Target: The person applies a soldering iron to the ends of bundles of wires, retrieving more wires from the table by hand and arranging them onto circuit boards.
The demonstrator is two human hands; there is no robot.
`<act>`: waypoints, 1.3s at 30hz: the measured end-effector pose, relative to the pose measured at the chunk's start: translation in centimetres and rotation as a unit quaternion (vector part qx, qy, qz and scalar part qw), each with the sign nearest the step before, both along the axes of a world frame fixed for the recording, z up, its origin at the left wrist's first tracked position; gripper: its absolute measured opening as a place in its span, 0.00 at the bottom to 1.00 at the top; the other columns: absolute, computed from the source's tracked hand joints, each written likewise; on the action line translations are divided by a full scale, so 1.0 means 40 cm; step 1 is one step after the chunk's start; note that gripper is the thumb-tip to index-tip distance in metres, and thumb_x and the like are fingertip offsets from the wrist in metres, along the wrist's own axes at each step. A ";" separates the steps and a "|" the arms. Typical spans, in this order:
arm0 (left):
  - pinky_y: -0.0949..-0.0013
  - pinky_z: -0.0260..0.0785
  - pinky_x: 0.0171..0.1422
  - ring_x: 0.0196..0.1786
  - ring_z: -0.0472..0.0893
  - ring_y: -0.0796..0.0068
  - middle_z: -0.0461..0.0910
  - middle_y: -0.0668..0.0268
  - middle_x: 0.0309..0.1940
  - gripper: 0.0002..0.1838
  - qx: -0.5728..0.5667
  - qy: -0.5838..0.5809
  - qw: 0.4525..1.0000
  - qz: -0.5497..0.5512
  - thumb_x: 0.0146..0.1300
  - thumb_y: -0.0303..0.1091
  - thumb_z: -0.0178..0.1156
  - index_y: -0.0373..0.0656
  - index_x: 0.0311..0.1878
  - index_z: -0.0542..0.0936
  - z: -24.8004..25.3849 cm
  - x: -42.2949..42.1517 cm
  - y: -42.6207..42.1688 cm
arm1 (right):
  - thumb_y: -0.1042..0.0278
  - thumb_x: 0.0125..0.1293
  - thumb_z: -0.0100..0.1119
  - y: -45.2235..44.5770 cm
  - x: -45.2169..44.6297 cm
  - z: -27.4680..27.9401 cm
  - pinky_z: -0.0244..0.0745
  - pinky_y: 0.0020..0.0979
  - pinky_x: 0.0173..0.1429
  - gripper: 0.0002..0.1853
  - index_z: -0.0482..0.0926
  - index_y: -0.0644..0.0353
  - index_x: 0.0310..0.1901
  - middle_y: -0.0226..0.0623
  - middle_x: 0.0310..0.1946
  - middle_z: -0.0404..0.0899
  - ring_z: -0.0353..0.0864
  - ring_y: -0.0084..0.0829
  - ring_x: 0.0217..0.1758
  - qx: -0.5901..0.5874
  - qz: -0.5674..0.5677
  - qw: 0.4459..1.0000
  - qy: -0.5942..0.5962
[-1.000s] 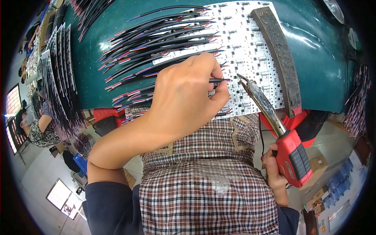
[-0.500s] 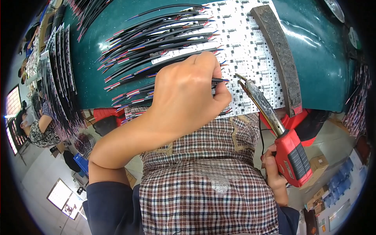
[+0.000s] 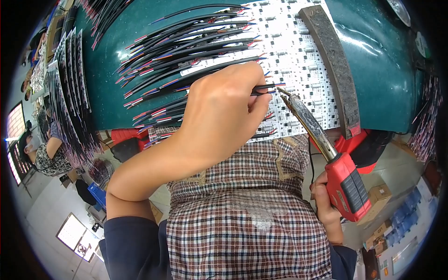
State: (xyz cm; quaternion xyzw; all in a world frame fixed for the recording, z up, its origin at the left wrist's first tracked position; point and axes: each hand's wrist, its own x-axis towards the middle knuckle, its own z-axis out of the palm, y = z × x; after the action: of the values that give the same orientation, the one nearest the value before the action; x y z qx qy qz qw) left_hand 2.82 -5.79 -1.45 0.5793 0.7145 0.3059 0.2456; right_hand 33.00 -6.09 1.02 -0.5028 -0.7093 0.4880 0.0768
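1. Nearest is the checked apron point(image 3: 247, 210) of the person. Beside it the right hand point(image 3: 324, 200) is closed around the handle of a red and black soldering iron point(image 3: 347, 186).
2. The left hand point(image 3: 221, 105) makes a closed pinch: the thumb and fingers hold a thin black cable point(image 3: 267, 87) near its coloured wire ends. The cable is above the white circuit board sheet point(image 3: 291, 60), and the iron's tip is just beside these ends; I cannot tell if they touch.
3. The sheet lies on the green table point(image 3: 380, 98). A dark grey bar point(image 3: 330, 60) rests along its right side, and a row of black cables point(image 3: 186, 39) lies at its left side, with red, white and blue wire ends.
4. At the left, more cables hang beside upright board strips point(image 3: 70, 79).
5. Farther, on the floor side, are a cardboard box point(image 3: 379, 198) and a blue crate point(image 3: 97, 193); their contents I cannot tell.
6. Far left, another person point(image 3: 53, 147) is seen.
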 end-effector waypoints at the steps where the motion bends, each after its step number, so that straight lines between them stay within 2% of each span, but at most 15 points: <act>1: 0.71 0.69 0.28 0.25 0.79 0.73 0.79 0.64 0.24 0.10 0.006 -0.013 1.000 0.004 0.54 0.26 0.71 0.38 0.30 0.76 0.002 0.008 -0.002 | 0.71 0.55 0.70 -0.003 0.007 0.004 0.78 0.34 0.40 0.10 0.84 0.60 0.40 0.35 0.31 0.84 0.84 0.36 0.33 0.002 0.007 1.000 0.004; 5: 0.72 0.69 0.28 0.25 0.79 0.73 0.79 0.64 0.24 0.10 0.006 -0.013 1.000 0.003 0.55 0.26 0.70 0.38 0.30 0.76 0.013 0.023 -0.003 | 0.72 0.55 0.70 -0.008 0.015 0.010 0.78 0.34 0.40 0.10 0.84 0.60 0.39 0.35 0.31 0.84 0.84 0.35 0.32 -0.003 0.000 1.000 0.011; 11: 0.70 0.70 0.29 0.26 0.80 0.69 0.79 0.63 0.24 0.09 -0.004 -0.017 1.000 0.000 0.55 0.27 0.69 0.39 0.31 0.76 0.030 0.047 -0.009 | 0.69 0.57 0.70 -0.030 0.040 0.019 0.78 0.33 0.40 0.10 0.84 0.60 0.40 0.36 0.32 0.84 0.84 0.35 0.33 -0.018 -0.040 0.999 0.031; 13: 0.68 0.70 0.28 0.26 0.80 0.67 0.79 0.63 0.25 0.08 0.005 0.019 1.000 0.000 0.56 0.28 0.68 0.39 0.31 0.76 0.021 0.042 -0.010 | 0.68 0.57 0.70 -0.027 0.040 0.019 0.78 0.33 0.41 0.10 0.84 0.60 0.40 0.36 0.32 0.84 0.84 0.35 0.33 -0.016 -0.031 0.999 0.020; 17: 0.67 0.71 0.28 0.26 0.80 0.66 0.79 0.62 0.25 0.08 0.017 0.017 1.000 -0.003 0.56 0.27 0.68 0.39 0.32 0.77 0.022 0.058 -0.019 | 0.68 0.57 0.71 -0.053 0.049 0.028 0.78 0.33 0.41 0.11 0.84 0.61 0.40 0.37 0.32 0.84 0.85 0.35 0.34 -0.026 -0.058 0.998 0.010; 23: 0.68 0.72 0.30 0.27 0.81 0.67 0.79 0.62 0.26 0.08 0.003 0.037 0.999 0.004 0.56 0.27 0.68 0.38 0.32 0.77 0.008 0.020 -0.008 | 0.72 0.54 0.71 0.001 0.002 0.011 0.79 0.35 0.41 0.11 0.84 0.61 0.40 0.37 0.32 0.85 0.85 0.37 0.34 -0.019 0.006 1.000 0.004; 30: 0.67 0.72 0.31 0.26 0.81 0.67 0.79 0.63 0.25 0.07 0.005 0.049 0.999 -0.002 0.56 0.26 0.68 0.38 0.32 0.77 0.007 0.023 -0.008 | 0.72 0.56 0.70 -0.011 0.010 0.011 0.78 0.34 0.41 0.10 0.84 0.61 0.40 0.38 0.33 0.84 0.84 0.38 0.33 -0.003 -0.007 1.000 0.008; 32: 0.67 0.72 0.31 0.26 0.81 0.68 0.79 0.63 0.25 0.07 0.006 0.051 0.999 -0.004 0.55 0.26 0.68 0.38 0.32 0.77 0.007 0.024 -0.009 | 0.74 0.70 0.53 -0.020 0.022 0.012 0.66 0.25 0.32 0.07 0.71 0.66 0.46 0.32 0.27 0.72 0.69 0.22 0.27 0.014 0.034 0.999 0.039; 36: 0.69 0.71 0.30 0.25 0.81 0.68 0.79 0.64 0.23 0.07 0.008 0.072 0.997 -0.011 0.55 0.25 0.68 0.39 0.31 0.77 0.013 0.024 -0.008 | 0.75 0.70 0.54 -0.021 0.023 0.018 0.67 0.25 0.33 0.08 0.71 0.66 0.48 0.32 0.28 0.72 0.70 0.22 0.28 -0.016 0.019 0.997 0.078; 38: 0.70 0.70 0.29 0.25 0.80 0.69 0.79 0.64 0.23 0.07 0.012 0.086 0.996 -0.015 0.54 0.25 0.68 0.39 0.31 0.77 0.012 0.026 -0.008 | 0.69 0.56 0.70 -0.027 0.024 0.024 0.78 0.33 0.40 0.09 0.83 0.61 0.39 0.37 0.31 0.83 0.84 0.37 0.32 0.008 -0.024 1.000 0.007; 39: 0.70 0.70 0.29 0.24 0.80 0.69 0.79 0.64 0.22 0.07 0.027 0.061 0.998 -0.012 0.54 0.25 0.68 0.39 0.30 0.78 0.009 0.026 -0.008 | 0.69 0.56 0.70 -0.026 0.024 0.024 0.78 0.33 0.40 0.09 0.83 0.61 0.39 0.37 0.31 0.83 0.84 0.37 0.32 0.008 -0.024 1.000 0.007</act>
State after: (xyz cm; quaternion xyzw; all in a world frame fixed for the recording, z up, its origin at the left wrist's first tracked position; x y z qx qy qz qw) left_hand 3.85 -6.13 -1.09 0.6115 0.7131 0.2860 0.1893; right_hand 33.97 -7.13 1.96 -0.5159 -0.7004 0.4835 0.0976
